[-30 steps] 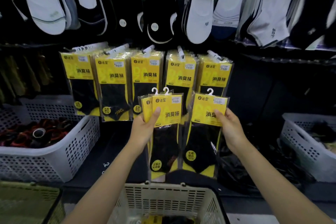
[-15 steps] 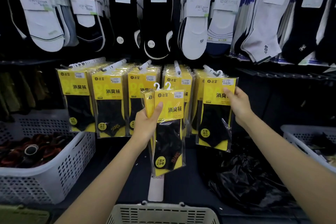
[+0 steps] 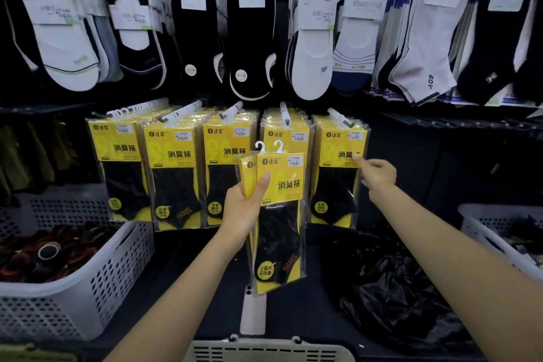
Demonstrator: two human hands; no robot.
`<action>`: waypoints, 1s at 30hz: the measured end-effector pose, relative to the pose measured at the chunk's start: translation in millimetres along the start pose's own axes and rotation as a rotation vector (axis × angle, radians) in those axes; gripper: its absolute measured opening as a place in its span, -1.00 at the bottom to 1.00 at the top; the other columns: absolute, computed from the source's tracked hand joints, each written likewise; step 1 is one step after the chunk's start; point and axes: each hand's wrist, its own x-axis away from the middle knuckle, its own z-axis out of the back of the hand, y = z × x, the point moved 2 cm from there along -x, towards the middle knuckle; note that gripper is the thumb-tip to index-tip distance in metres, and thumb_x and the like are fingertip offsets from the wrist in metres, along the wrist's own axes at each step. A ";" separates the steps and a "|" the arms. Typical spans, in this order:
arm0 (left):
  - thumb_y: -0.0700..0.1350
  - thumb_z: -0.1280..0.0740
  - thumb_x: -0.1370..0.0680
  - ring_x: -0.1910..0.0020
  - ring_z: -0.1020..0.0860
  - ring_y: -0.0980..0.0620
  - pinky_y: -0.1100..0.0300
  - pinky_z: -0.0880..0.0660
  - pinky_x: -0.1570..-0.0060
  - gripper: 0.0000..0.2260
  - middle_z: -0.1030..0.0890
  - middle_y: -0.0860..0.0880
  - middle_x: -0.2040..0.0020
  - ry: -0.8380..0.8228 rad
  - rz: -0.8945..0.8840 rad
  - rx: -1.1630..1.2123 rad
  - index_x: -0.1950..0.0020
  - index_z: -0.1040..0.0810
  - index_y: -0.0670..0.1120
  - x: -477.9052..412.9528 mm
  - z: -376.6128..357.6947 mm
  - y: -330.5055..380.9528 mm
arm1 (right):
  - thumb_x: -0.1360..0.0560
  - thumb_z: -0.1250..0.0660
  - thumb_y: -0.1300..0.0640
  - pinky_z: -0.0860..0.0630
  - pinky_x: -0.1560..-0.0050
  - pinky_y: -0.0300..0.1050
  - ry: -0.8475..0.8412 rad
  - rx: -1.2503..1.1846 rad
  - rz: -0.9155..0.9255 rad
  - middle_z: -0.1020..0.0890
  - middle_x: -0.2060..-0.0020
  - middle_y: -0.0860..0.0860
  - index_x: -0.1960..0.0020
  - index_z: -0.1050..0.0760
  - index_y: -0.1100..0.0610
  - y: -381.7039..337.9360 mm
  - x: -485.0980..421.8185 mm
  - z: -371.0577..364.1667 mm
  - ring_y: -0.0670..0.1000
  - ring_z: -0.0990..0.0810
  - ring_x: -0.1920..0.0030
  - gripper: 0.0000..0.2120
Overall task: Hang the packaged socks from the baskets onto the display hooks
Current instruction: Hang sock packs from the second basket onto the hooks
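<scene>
Now two upright packs (image 3: 283, 185) are gripped by the left hand (image 3: 244, 211) below the end hook (image 3: 338, 117); the nearer right hand (image 3: 379, 175) is empty, one finger out.

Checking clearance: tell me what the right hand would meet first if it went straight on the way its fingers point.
The front sock pack on the rightmost hook. The right hand points up-left at its yellow card and seems to touch it, though depth is unclear.
</scene>
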 end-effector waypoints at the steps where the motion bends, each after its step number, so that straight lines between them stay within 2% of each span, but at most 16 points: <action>1: 0.07 -0.32 -0.52 0.25 -0.56 0.46 0.59 -0.39 0.37 -0.95 -0.63 0.31 0.31 0.000 0.005 0.004 0.11 -0.57 0.15 0.4 -0.5 -0.8 | -0.42 -0.48 0.01 -0.53 -0.16 -0.04 0.054 0.007 -0.012 -0.60 -0.07 0.12 -0.12 -0.53 0.23 4.6 1.6 2.1 0.06 -0.54 -0.02 -0.61; 3: 0.07 -0.33 -0.51 0.25 -0.57 0.45 0.58 -0.40 0.36 -0.95 -0.63 0.30 0.30 0.003 0.013 0.007 0.11 -0.57 0.16 1.4 -0.8 -2.5 | -0.43 -0.47 0.04 -0.52 -0.03 -0.12 0.106 0.007 0.002 -0.58 -0.01 0.10 -0.16 -0.51 0.24 11.0 10.9 5.9 0.02 -0.51 0.06 -0.60; 4: 0.07 -0.33 -0.51 0.25 -0.57 0.44 0.58 -0.41 0.36 -0.96 -0.63 0.28 0.29 0.005 0.016 0.008 0.11 -0.57 0.16 1.9 -0.9 -3.7 | -0.44 -0.46 0.05 -0.52 0.00 -0.14 0.080 -0.008 0.018 -0.58 0.03 0.09 -0.16 -0.50 0.24 12.9 17.8 6.2 0.00 -0.52 0.10 -0.62; 6: 0.06 -0.34 -0.51 0.24 -0.58 0.42 0.57 -0.42 0.35 -0.96 -0.64 0.25 0.23 0.005 0.026 0.016 0.10 -0.57 0.14 3.7 -2.8 -5.8 | -0.48 -0.40 0.04 -0.54 0.06 -0.20 -0.068 -0.069 0.045 -0.60 0.07 0.05 -0.12 -0.52 0.20 12.5 38.2 3.8 -0.04 -0.55 0.16 -0.70; 8: 0.07 -0.34 -0.50 0.22 -0.59 0.40 0.56 -0.43 0.33 -0.94 -0.64 0.22 0.16 -0.004 0.036 0.021 0.07 -0.58 0.14 5.7 -7.3 -7.4 | -0.52 -0.34 0.00 -0.56 0.07 -0.23 -0.262 -0.096 0.081 -0.61 0.08 0.00 -0.09 -0.53 0.14 8.4 65.6 -1.4 -0.07 -0.60 0.13 -0.76; 11: 0.10 -0.36 -0.47 0.21 -0.61 0.35 0.52 -0.45 0.34 -0.92 -0.66 0.20 0.18 -0.012 0.059 0.023 0.08 -0.58 0.15 9.1 -15.9 -6.8 | -0.49 -0.34 -0.07 -0.57 0.05 -0.24 -0.471 -0.076 0.151 -0.67 0.06 -0.03 -0.08 -0.55 0.08 5.3 101.8 -9.9 -0.08 -0.65 0.05 -0.73; 13: 0.10 -0.39 -0.44 0.20 -0.63 0.30 0.50 -0.47 0.34 -0.91 -0.69 0.18 0.22 -0.027 0.062 0.046 0.11 -0.60 0.13 11.3 -21.5 -6.4 | -0.45 -0.40 -0.05 -0.57 -0.01 -0.22 -0.543 -0.107 0.163 -0.69 0.01 -0.04 -0.13 -0.55 0.07 6.2 117.2 -14.1 -0.09 -0.66 -0.01 -0.68; 17: 0.07 -0.45 -0.40 0.22 -0.65 0.25 0.47 -0.48 0.37 -0.85 -0.69 0.18 0.23 -0.026 0.077 0.096 0.09 -0.61 0.06 15.5 -25.7 -5.1 | -0.44 -0.44 0.06 -0.56 0.00 -0.26 -0.519 -0.175 0.170 -0.69 0.00 -0.07 -0.15 -0.57 0.06 7.8 125.6 -12.6 -0.13 -0.65 -0.03 -0.71; 21: 0.12 -0.32 -0.50 0.25 -0.62 0.33 0.54 -0.42 0.41 -0.82 -0.69 0.20 0.25 -0.010 0.105 0.095 0.07 -0.62 0.04 14.8 -21.0 -3.4 | -0.49 -0.39 0.13 -0.59 0.09 -0.29 -0.504 -0.239 0.149 -0.71 0.02 -0.04 -0.14 -0.56 0.07 11.6 122.0 -6.1 -0.09 -0.68 0.01 -0.77; 26: 0.13 -0.22 -0.56 0.26 -0.60 0.37 0.56 -0.41 0.38 -0.80 -0.66 0.21 0.24 0.029 0.074 0.063 0.08 -0.60 0.09 9.1 -10.0 -0.4 | -0.60 -0.23 0.16 -0.57 -0.02 -0.12 -0.404 -0.185 0.132 -0.68 0.04 -0.02 -0.08 -0.54 0.01 17.1 103.9 9.9 -0.04 -0.66 0.03 -0.85; 30: 0.13 -0.21 -0.56 0.18 -0.64 0.26 0.48 -0.47 0.32 -0.77 -0.69 0.16 0.19 0.025 0.059 0.058 0.04 -0.61 0.07 3.6 -3.8 1.9 | -0.62 -0.17 0.16 -0.53 0.25 -0.34 -0.273 -0.173 0.158 -0.66 0.12 -0.10 -0.09 -0.52 0.02 6.6 77.9 28.4 -0.16 -0.63 0.14 -0.84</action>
